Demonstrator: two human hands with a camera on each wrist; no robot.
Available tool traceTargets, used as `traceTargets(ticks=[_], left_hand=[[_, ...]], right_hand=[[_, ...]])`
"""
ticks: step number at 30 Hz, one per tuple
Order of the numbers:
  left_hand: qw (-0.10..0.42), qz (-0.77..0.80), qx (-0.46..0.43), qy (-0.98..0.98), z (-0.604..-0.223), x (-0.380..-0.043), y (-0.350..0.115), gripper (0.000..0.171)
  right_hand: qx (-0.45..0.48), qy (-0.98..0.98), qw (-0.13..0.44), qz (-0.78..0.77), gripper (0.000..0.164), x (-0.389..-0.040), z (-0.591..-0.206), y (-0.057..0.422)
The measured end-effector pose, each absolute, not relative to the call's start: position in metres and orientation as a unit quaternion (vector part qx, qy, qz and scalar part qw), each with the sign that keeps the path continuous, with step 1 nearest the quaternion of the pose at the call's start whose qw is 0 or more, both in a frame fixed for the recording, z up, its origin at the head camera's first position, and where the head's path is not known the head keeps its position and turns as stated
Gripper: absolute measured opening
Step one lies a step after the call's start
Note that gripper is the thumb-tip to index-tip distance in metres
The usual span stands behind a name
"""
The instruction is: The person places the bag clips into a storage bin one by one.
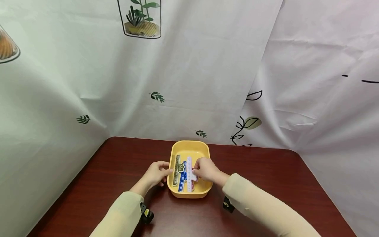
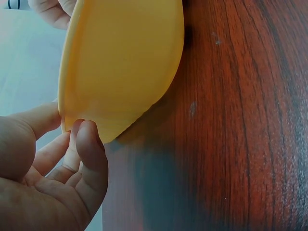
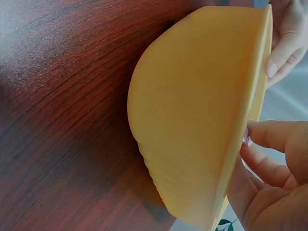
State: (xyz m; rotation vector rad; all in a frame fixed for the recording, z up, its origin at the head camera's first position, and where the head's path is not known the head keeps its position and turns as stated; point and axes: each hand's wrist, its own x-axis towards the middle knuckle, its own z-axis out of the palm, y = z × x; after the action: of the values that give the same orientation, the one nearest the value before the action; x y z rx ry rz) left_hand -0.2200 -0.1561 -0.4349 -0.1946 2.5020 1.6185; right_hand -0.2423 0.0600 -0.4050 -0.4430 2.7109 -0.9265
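A yellow plastic tub [image 1: 189, 195] stands on the table, with several flat ruler-like strips lying in it. From left to right they are a dark green ruler strip [image 1: 176, 170], a blue one [image 1: 182, 177] and a lilac one [image 1: 189, 168]. A bit of red shows under the lilac strip. My left hand [image 1: 156, 172] grips the tub's left rim, thumb over the edge and fingers outside. My right hand [image 1: 207, 169] reaches over the right rim and pinches the lilac ruler strip at its wider side part. In the right wrist view, the tub wall [image 3: 192, 106] hides most of that strip.
The dark red wooden table [image 1: 124, 158] reaches back to a white patterned cloth [image 1: 192, 82] hanging behind and at both sides. Black wrist devices sit at the left sleeve [image 1: 146, 214] and the right sleeve [image 1: 228, 204].
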Motion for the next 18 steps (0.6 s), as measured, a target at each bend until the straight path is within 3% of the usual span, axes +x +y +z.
traceTargets(ticks=[18], left_hand=[[0.084, 0.539, -0.062, 0.836, -0.4338, -0.2212, -0.1569, 0.039]], right_hand=[[-0.186, 0.945, 0.089, -0.253, 0.009, -0.2396, -0.4066, 0.0518]])
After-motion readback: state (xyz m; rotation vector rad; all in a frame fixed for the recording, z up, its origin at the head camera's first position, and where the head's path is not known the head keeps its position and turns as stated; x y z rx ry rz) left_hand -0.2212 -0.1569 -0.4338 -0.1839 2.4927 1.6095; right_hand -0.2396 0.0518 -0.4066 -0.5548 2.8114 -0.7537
